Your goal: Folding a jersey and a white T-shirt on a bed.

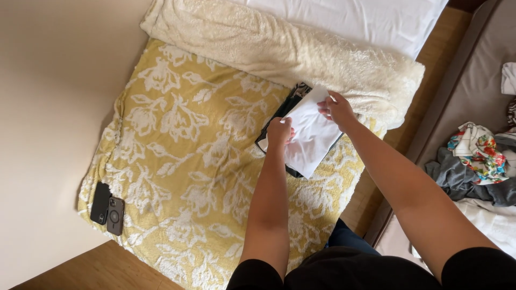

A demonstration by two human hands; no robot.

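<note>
**Hands on a folded white cloth**

Hands meet over a folded white cloth (310, 134) that lies on a yellow blanket (177, 161) with a white flower pattern. The cloth sits on top of a dark folded garment (284, 107), whose edges show at the upper left and along the bottom. Both lie near the blanket's far right edge, just below a rolled cream fleece blanket (279, 51).

The left hand (279, 133) rests on the cloth's left edge, fingers curled down and closed on the fabric. The right hand (336, 109) is at the cloth's upper right corner, fingers bent and pinching that corner.

At the blanket's near left corner lie a black phone (115, 216) and a black wallet (100, 202), touching each other and well apart from the hands. A white sheet (349, 19) shows beyond the fleece roll. To the right, on a grey surface (473, 102), lies a heap of clothes (478, 161), one piece of it flowered in bright colours.
</note>
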